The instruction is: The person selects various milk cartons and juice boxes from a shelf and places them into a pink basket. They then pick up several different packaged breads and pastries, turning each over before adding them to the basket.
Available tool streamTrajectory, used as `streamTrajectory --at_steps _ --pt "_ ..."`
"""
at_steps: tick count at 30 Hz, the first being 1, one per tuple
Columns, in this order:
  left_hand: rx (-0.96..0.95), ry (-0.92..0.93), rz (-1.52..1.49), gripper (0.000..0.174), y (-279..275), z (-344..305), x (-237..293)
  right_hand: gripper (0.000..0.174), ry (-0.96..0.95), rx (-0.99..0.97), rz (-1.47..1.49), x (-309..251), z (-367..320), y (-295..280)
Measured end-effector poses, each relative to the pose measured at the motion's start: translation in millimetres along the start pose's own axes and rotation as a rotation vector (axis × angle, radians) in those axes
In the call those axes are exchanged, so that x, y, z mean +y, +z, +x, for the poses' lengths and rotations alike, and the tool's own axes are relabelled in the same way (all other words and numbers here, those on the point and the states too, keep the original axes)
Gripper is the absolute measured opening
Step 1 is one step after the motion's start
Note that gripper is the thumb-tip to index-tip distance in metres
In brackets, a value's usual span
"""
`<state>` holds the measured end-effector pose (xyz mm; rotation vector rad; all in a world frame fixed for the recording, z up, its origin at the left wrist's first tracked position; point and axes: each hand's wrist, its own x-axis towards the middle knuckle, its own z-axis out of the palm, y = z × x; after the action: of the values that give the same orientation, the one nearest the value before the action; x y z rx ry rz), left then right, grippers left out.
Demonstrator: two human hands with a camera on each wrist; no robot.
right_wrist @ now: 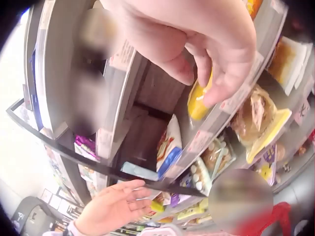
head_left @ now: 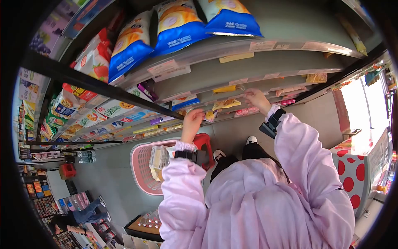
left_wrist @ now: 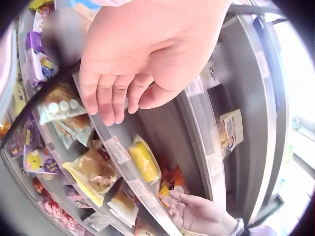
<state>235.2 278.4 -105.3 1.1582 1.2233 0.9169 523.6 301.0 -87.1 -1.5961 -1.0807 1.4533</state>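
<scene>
My left hand (head_left: 192, 124) hangs before the shelves beside a black upright bar (head_left: 143, 103), its fingers loosely bent around nothing. In the left wrist view, packaged snacks sit below and beyond that hand (left_wrist: 142, 64). Farther right, my right hand (head_left: 256, 100) reaches to the edge of a shelf. A yellow snack packet (right_wrist: 197, 105) lies on that shelf, partly behind the right hand's fingers in the right wrist view. Seen from the left wrist, the yellow packet (left_wrist: 145, 161) lies apart from the right hand (left_wrist: 199, 214). One shelf lower sits a bread packet with a yellow edge (head_left: 226, 103).
Large blue-and-white snack bags (head_left: 176, 29) stand on the upper shelf. On the floor are a pink basket (head_left: 135, 166) with packages inside and a red stool (head_left: 203, 143). A polka-dotted cabinet (head_left: 350, 174) stands at right. Another person (head_left: 81, 218) is at lower left.
</scene>
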Motion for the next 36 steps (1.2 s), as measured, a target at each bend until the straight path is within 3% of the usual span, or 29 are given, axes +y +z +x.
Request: streamTrajectory --at_steps 1,4,5,8,9,13,16,21,24,25,28,30,31,34,36 --pt "0.009 0.011 0.013 0.020 13.2 15.6 3.2 0.022 -0.042 0.082 -0.069 -1.1 10.1 -7.9" --pt "0.143 0.119 0.204 0.018 37.8 67.9 -19.8 0.024 -0.267 0.075 -0.490 19.7 53.6 -29.0" --pt "0.098 0.167 0.454 0.019 39.8 82.7 -20.5 0.022 -0.307 0.147 -0.583 30.5 66.9 -28.3" --pt "0.294 0.528 1.059 0.019 47.3 111.6 -29.6 0.024 -0.540 0.233 -0.860 31.9 79.5 -24.1" --pt "0.272 0.664 1.107 0.021 44.4 119.1 -31.7 0.025 -0.496 0.196 -0.874 37.2 87.3 -25.2" --pt "0.366 0.768 1.322 0.016 41.7 141.5 -64.7 0.027 -0.396 -0.008 -0.937 26.8 90.0 -25.7" --pt "0.307 0.591 1.175 0.014 46.8 147.1 -59.6 0.028 -0.370 -0.078 -0.935 22.5 90.9 -26.4" --pt "0.228 0.050 0.424 0.011 62.0 137.1 -19.9 0.026 -0.409 -0.109 -0.858 29.7 96.8 -29.6" --pt "0.211 -0.220 0.108 0.010 70.8 116.7 16.9 0.024 -0.127 -0.211 -0.633 2.9 77.7 -36.3" --pt "0.197 -0.264 0.050 0.010 73.5 108.9 25.8 0.023 -0.144 -0.219 -0.494 -2.5 70.7 -37.1" --pt "0.115 -0.259 -0.110 0.009 74.7 67.6 27.3 0.019 -0.158 -0.259 -0.078 -3.8 44.2 -43.1" --pt "0.040 -0.199 -0.232 0.007 71.6 32.6 14.2 0.018 -0.282 -0.302 -0.263 2.6 24.1 -52.0" --pt "0.028 -0.152 -0.257 0.007 72.3 10.9 10.5 0.017 -0.133 -0.353 -0.147 -11.8 2.1 -48.1" --pt "0.053 -0.144 -0.382 0.008 74.1 -57.3 -1.4 0.015 -0.205 -0.510 -0.186 7.5 -29.3 -43.3" --pt "0.026 -0.234 -0.346 0.008 63.5 -98.5 -12.4 0.014 -0.182 -0.568 -0.269 12.3 -52.9 -26.2"
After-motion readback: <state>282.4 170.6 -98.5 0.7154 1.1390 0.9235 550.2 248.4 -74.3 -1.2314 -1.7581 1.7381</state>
